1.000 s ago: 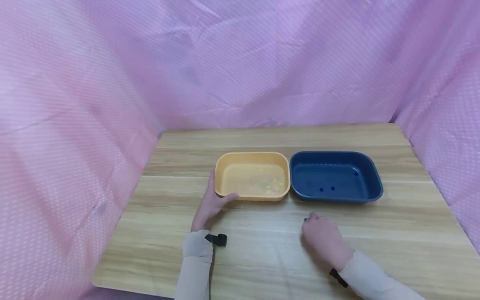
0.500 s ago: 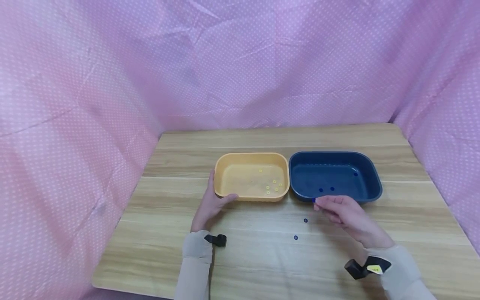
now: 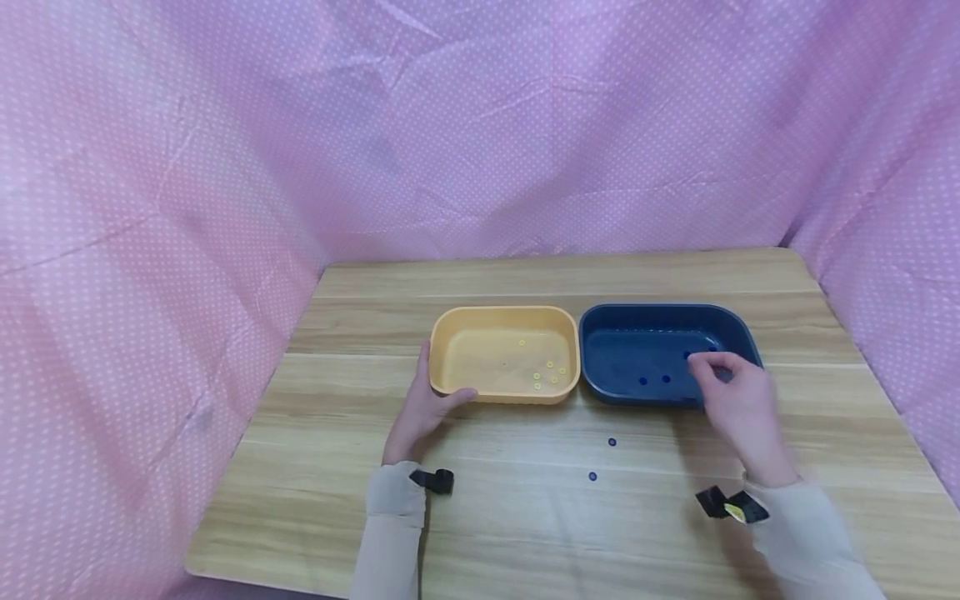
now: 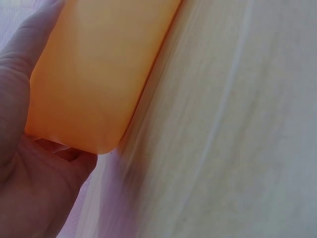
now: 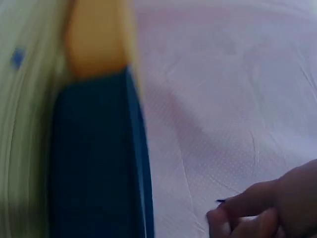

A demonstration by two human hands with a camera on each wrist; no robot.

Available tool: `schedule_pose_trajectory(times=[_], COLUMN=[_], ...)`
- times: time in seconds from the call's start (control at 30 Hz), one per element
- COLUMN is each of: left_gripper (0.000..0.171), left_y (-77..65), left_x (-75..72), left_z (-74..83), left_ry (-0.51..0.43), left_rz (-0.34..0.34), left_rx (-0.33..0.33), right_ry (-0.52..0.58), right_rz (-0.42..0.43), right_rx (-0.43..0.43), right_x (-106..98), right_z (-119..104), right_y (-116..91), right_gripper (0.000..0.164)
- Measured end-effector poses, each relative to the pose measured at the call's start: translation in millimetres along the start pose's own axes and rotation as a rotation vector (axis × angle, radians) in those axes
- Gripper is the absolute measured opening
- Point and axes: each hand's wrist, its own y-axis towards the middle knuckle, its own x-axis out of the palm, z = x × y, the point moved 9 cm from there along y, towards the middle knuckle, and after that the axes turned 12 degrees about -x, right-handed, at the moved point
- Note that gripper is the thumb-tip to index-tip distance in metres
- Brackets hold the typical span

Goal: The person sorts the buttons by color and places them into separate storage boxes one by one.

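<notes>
My left hand (image 3: 427, 408) grips the near left corner of a yellow plastic bin (image 3: 504, 397), thumb along the front wall and fingers at the left end. The bin's wall (image 4: 94, 89) fills the upper part of the left wrist view. Above the dark blue bin (image 3: 622, 395), my right hand (image 3: 742, 408) pinches a small dark blue round piece (image 5: 221, 201) between thumb and fingertip. Several similar blue pieces (image 3: 666, 379) lie in that bin. Small yellow rings (image 3: 550, 364) lie on the yellow bin's floor.
Both bins stand side by side on a wooden table (image 3: 495, 533). Two blue ring-like pieces, a farther one (image 3: 612, 442) and a nearer one (image 3: 592, 477), lie on the wood in front of them. Pink dotted cloth (image 3: 480, 150) hangs around the back and sides.
My right hand has lifted a blue piece off the table and carried it right and away from me, over the blue bin. The left hand stays on the yellow bin.
</notes>
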Motion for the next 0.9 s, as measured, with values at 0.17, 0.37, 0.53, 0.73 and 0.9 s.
schedule_pose_trajectory(times=[0.17, 0.37, 0.53, 0.73, 0.9], left_gripper=[0.128, 0.13, 0.132, 0.129, 0.13], left_y=[0.6, 3.6, 3.8, 3.8, 2.5], left_x=[-0.3, -1.5, -2.2, -0.7, -1.4], left_z=[-0.4, -4.7, -3.7, -2.7, -3.1], left_ry=[0.008, 0.012, 0.022, 0.005, 0.014], left_rz=[-0.001, 0.012, 0.015, 0.001, 0.011], left_rx=[0.0, 0.003, 0.002, 0.007, -0.002], right_ry=[-0.494, -0.647, -0.768, -0.865, -0.88], right_rz=[0.114, -0.001, -0.327, -0.342, -0.324], right_rx=[-0.209, -0.496, -0.652, -0.688, -0.682], right_x=[-3.8, 44.1, 117.9, 137.5, 135.2], right_z=[-21.4, -56.5, -55.2, -49.8, -50.4], right_y=[-2.7, -30.6, -61.4, -70.3, -67.0], right_gripper=[0.029, 0.012, 0.006, 0.01, 0.009])
